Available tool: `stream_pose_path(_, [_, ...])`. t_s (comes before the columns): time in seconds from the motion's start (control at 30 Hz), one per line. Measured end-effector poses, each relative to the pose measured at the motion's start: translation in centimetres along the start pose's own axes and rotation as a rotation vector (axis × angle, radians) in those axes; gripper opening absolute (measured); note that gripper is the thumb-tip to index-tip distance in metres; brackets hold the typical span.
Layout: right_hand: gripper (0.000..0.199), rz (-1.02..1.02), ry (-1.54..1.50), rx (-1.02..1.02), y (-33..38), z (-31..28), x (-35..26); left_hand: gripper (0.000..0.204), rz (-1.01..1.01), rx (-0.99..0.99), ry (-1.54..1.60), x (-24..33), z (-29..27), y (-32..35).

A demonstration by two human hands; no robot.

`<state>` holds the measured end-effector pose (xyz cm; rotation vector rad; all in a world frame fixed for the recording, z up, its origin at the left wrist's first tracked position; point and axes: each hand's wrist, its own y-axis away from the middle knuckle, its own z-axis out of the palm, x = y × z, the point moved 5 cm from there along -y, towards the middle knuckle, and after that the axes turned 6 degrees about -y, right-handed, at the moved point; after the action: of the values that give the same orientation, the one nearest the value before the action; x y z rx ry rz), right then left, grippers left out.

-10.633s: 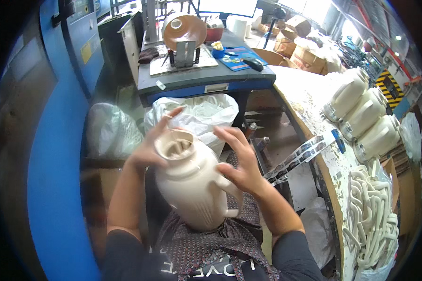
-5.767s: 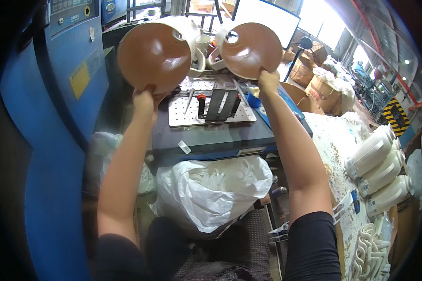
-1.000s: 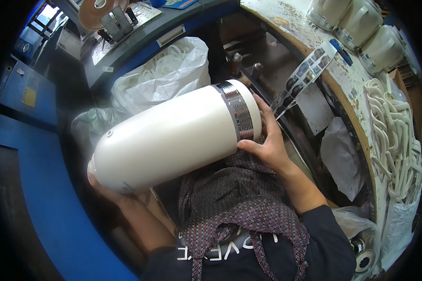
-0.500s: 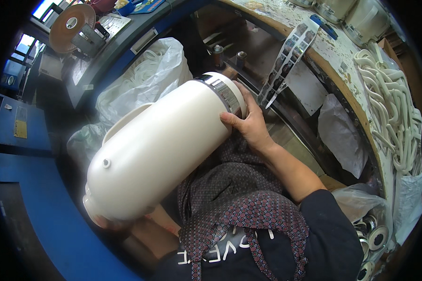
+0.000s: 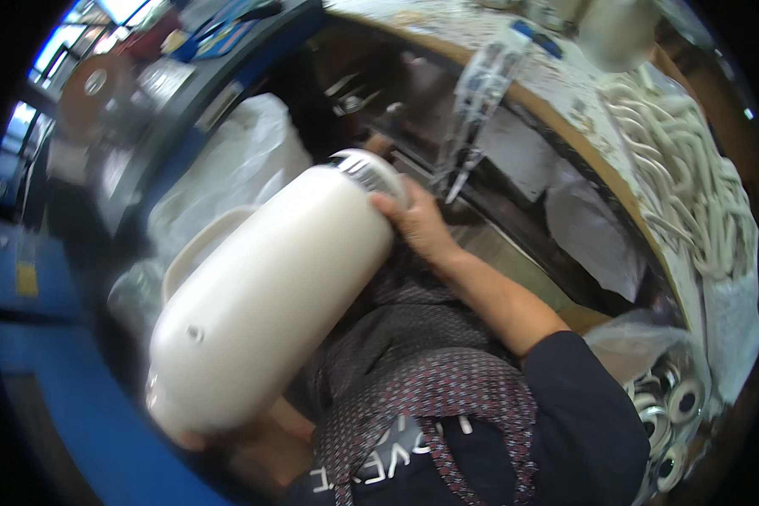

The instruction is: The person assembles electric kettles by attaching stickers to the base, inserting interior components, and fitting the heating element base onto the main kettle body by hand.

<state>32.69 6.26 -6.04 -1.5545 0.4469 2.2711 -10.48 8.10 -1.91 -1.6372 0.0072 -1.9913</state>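
A large, glossy white vacuum jug [image 5: 270,287] lies tilted across my lap, its body running from lower left to upper right. My right hand [image 5: 422,223] grips its upper right end beside a shiny metal band [image 5: 363,173], thumb on the near side. Under the lower left end, my left hand [image 5: 249,443] supports the jug; most of its fingers are hidden and blurred. A curved white handle [image 5: 198,249] stands out along the far side. A small round stud [image 5: 196,334] shows on the body near the lower end.
Behind the jug stands a translucent plastic bag [image 5: 261,139]. On the right, a worn bench [image 5: 557,110] bears a heap of white handles [image 5: 691,177] and a hanging sticker strip [image 5: 481,93]. A bag of round metal-rimmed parts [image 5: 670,413] sits lower right. Blue machinery [image 5: 101,405] borders the left.
The view has shifted, and the surroundings sit farther left. The jug has rolled a little toward me: its stud is lower and more of the handle shows. Both hands stay on it.
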Motion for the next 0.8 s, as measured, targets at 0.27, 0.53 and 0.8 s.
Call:
stream_pose_path(0.27, [0.08, -0.258, 0.06, -0.167, 1.4, -1.0, -0.7, 0.053, -0.028, 0.037, -0.196, 0.7, 0.4, -2.0])
stream_pose_path(0.53, [0.077, 0.058, 0.092, -0.11, -0.6, -3.5, 2.0, 0.048, 0.008, 0.013, -0.266, 1.0, 2.7, -4.3])
stream_pose_path(0.8, [0.07, 0.663, 0.348, -0.725, 1.5, 1.5, 9.3, 0.044, 0.036, -0.025, -0.332, 0.5, 7.7, -5.0])
